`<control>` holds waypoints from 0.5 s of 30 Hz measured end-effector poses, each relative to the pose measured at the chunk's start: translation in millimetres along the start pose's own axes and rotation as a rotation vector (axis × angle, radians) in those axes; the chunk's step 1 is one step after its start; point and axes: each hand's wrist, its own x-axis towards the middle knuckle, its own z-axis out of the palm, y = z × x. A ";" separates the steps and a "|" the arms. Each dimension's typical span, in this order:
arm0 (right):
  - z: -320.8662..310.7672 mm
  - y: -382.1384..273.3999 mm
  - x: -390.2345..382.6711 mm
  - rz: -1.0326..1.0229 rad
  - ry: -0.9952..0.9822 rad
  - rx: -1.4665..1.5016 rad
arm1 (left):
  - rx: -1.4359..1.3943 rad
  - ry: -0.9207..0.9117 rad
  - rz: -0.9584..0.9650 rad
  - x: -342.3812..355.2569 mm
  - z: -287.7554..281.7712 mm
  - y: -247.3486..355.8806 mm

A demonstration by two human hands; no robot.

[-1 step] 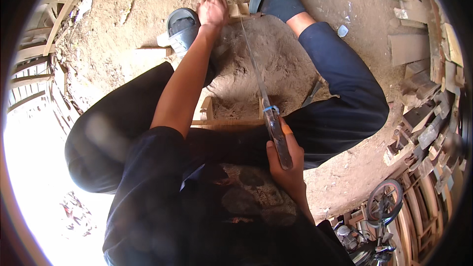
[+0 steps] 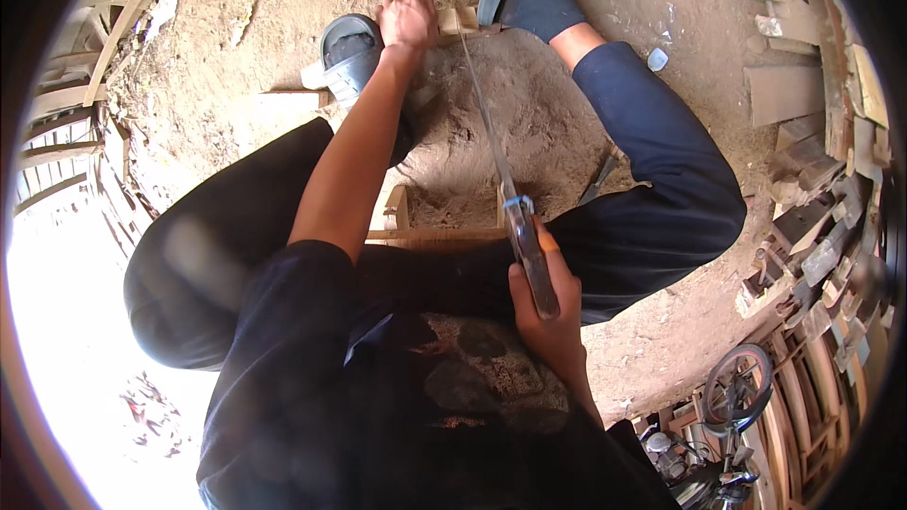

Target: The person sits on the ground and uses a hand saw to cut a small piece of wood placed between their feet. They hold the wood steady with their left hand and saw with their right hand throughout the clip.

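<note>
A handsaw [image 2: 529, 250] with a long narrow blade and a dark handle runs away from me between my legs. My right hand [image 2: 557, 321] is wrapped round its handle, close to my body. The far end of the blade rests on a small pale wooden piece [image 2: 460, 19] lying on the ground. At that piece's left end, my left hand [image 2: 408, 21] is closed over it, the fingers curled and partly hidden. My left sandalled foot [image 2: 351, 52] stands beside this hand, and my right foot [image 2: 539, 0] is just right of the wood.
A wooden frame or low stool [image 2: 435, 236] sits between my thighs. A dark tool [image 2: 600, 178] lies by my right leg. Piles of wood offcuts [image 2: 803, 236] line the right side, with a small wheeled bike [image 2: 737, 387] at lower right. Timber pieces [image 2: 118, 38] lean at the left.
The saw and my right hand have slid slightly forward, away from my body. My left hand stays on the wooden piece.
</note>
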 end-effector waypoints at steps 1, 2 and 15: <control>1.2 -1.1 5.0 -0.013 0.003 0.035 | -0.011 -0.061 0.014 3.4 10.4 -8.7; 2.7 -2.0 11.6 -0.030 0.013 0.070 | 0.047 -0.128 -0.001 10.3 12.5 -10.8; 9.8 0.5 23.7 -0.036 0.010 0.077 | 0.184 -0.253 -0.045 21.6 0.3 -6.4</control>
